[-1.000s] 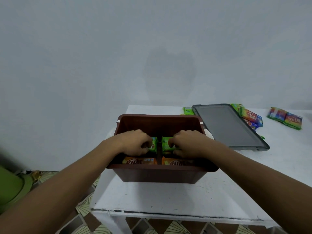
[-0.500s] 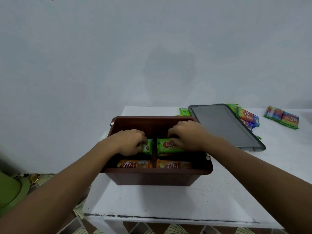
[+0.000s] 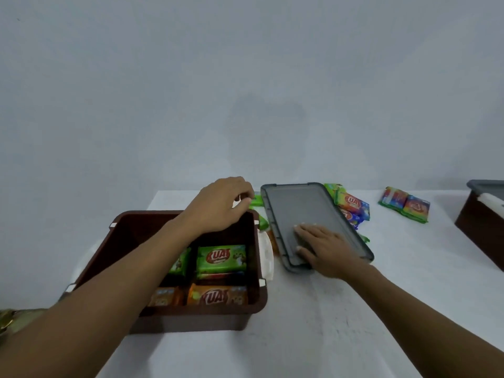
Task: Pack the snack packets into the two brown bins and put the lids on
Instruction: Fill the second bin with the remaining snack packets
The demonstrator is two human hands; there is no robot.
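Bin [image 3: 191, 320]: open at the table's [image 3: 327, 323] left, near the front edge, packets [image 3: 221, 257] in rows inside.
Lid [image 3: 297, 208]: just right of it, seemingly propped on loose packets [image 3: 353, 207].
Right hand [image 3: 324, 249]: flat on the lid, fingers straight.
Left hand [image 3: 223, 205]: over the bin's far right corner, fingers curled; holding anything or not, cannot tell.
Risk: drag the lid and the packets beneath could scatter; lid the bin now and they stay unpacked.

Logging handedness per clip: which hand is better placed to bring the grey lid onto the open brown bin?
Probably right: the right hand lies flat on the grey lid beside the open brown bin, while the left hand hovers over the bin's far corner, off the lid.
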